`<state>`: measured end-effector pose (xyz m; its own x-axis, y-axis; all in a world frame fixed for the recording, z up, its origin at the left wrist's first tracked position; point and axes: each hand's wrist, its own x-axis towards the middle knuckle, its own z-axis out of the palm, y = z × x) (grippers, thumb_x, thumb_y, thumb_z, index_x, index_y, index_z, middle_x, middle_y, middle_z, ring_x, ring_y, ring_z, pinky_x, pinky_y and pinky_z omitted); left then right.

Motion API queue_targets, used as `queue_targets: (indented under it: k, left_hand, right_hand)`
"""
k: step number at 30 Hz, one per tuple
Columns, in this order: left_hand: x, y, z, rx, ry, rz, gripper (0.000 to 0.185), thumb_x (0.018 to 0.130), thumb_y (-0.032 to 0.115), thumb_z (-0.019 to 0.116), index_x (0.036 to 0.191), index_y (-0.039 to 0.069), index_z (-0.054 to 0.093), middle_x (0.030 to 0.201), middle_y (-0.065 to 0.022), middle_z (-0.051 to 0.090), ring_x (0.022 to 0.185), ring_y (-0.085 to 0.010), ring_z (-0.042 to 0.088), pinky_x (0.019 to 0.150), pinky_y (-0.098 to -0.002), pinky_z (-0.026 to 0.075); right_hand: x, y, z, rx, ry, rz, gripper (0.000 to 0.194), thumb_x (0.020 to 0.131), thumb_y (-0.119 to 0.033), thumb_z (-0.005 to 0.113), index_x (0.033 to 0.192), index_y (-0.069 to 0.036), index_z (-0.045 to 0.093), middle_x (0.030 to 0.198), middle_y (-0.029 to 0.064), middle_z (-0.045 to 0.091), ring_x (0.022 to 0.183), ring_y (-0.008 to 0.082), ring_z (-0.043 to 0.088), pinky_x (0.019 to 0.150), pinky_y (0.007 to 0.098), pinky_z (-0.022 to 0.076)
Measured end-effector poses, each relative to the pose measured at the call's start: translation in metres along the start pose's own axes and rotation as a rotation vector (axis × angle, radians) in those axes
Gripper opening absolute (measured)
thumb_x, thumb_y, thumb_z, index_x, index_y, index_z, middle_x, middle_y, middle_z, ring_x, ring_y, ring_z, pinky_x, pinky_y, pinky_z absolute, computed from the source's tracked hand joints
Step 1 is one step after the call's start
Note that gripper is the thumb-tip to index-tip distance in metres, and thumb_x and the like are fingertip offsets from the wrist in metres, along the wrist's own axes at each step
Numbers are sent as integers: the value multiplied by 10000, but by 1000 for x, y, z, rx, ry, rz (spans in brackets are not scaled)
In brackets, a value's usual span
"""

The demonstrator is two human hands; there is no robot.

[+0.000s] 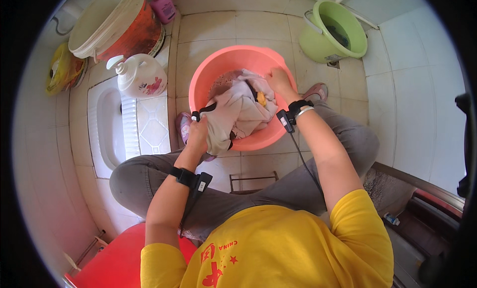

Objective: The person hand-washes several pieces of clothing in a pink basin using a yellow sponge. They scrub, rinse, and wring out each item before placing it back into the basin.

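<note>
A coral-pink plastic basin (257,142) stands on the tiled floor between my feet. Wet light-coloured cloth (238,101) with black trim and a yellow patch fills much of it, and sudsy water (223,83) shows at the far left inside. At the basin's near left rim, my left hand (198,133) grips a dark-edged part of the cloth, which is drawn over the rim. My right hand (277,79) is at the right inner side, by the cloth's upper edge; its fingertips are partly hidden, so I cannot tell whether it holds any fabric.
A white pump bottle (141,77) stands on the raised ledge at left, beside a squat toilet (110,128). Behind it are a large orange-and-white bucket (126,31) and a pink bottle (163,7). A green bucket (313,46) holding dark contents is at the far right.
</note>
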<state>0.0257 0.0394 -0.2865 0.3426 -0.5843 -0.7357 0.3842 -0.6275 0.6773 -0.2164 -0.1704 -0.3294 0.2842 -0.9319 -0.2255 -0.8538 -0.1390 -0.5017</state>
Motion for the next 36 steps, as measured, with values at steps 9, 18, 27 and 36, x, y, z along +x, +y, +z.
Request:
queue_targets:
  k: [9, 18, 27, 36]
  left_hand:
    - [-3, 8, -7, 57, 65, 90, 344, 933, 274, 503, 1100, -27, 499, 992, -80, 571, 885, -173, 550, 775, -302, 449]
    - [-20, 27, 6, -143, 29, 69, 284, 948, 207, 473, 1120, -19, 486, 923, -34, 560, 824, -130, 528, 724, -280, 452]
    - [-15, 20, 1, 8, 151, 162, 291, 958, 253, 479, 1101, 0, 493, 896, -16, 542, 813, -101, 474, 715, -261, 418]
    - [-33, 46, 11, -124, 249, 369, 374, 955, 341, 484, 1083, -10, 491, 918, -34, 546, 806, -114, 495, 709, -266, 433]
  right_hand:
    - [-25, 28, 94, -53, -87, 268, 252, 801, -138, 570, 998, 17, 598, 1014, 241, 615, 959, 380, 596, 804, 445, 481]
    - [-27, -2, 109, -218, -10, 119, 250, 836, -145, 512, 1067, -57, 548, 992, 229, 610, 972, 370, 586, 860, 474, 443]
    - [-7, -3, 84, -24, -54, 211, 435, 777, -145, 571, 1160, 23, 452, 1038, 250, 585, 1006, 369, 564, 851, 452, 451]
    - [-50, -170, 30, 1292, -664, -356, 339, 900, -138, 486, 1218, -31, 443, 1166, 103, 512, 1056, 207, 519, 907, 306, 418]
